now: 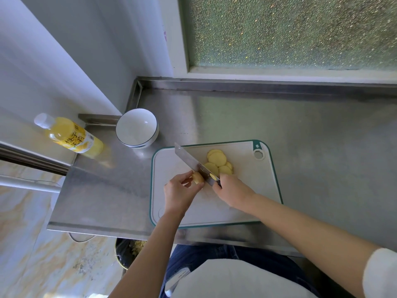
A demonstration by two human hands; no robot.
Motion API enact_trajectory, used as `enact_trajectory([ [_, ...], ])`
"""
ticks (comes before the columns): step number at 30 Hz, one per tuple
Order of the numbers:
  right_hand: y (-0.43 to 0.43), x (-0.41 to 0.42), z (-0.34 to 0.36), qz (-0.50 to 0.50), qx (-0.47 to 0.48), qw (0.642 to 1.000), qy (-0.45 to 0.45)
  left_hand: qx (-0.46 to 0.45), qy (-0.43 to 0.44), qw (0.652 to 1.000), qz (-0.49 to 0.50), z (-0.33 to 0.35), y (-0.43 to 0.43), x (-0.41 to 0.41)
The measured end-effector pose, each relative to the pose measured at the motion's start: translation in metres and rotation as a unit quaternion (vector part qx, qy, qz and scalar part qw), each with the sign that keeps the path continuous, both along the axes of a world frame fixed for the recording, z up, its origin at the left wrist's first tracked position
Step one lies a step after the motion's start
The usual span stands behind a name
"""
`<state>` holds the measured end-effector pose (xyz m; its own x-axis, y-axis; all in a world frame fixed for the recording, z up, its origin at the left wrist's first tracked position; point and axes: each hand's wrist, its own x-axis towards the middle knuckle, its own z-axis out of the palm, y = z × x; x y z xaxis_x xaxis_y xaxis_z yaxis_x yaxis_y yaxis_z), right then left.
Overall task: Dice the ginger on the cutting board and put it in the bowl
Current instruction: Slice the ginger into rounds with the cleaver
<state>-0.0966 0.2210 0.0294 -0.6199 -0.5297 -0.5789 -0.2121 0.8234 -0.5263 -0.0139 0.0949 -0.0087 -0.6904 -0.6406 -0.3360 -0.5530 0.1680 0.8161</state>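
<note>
While the ginger piece [198, 177] sits on the cutting board [247, 190], the left hand [182, 191] pinches it in curled fingers and the right hand [233, 191] grips the cleaver [194, 163], blade against the ginger. Cut slices [218, 160] lie just beyond. A white bowl [137, 127] stands near the board, beside a yellow bottle [71, 135].

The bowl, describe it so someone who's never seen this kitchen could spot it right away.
On the steel counter, look to the far left corner, beyond the green-edged cutting board. The bowl stands upright there beside a yellow bottle; it is the only round white dish, with a dark rim line and nothing inside.
</note>
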Motion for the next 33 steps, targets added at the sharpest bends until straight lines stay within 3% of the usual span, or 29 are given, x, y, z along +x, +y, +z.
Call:
enact_trajectory([
  [20,0.023,-0.012,0.011,-0.031,-0.025,0.999,0.004,0.070,0.038,0.996,0.036,-0.007,0.007,0.004],
  [33,0.038,0.005,0.018,-0.017,-0.026,0.999,-0.021,0.042,0.018,0.998,0.040,-0.004,0.008,0.005],
])
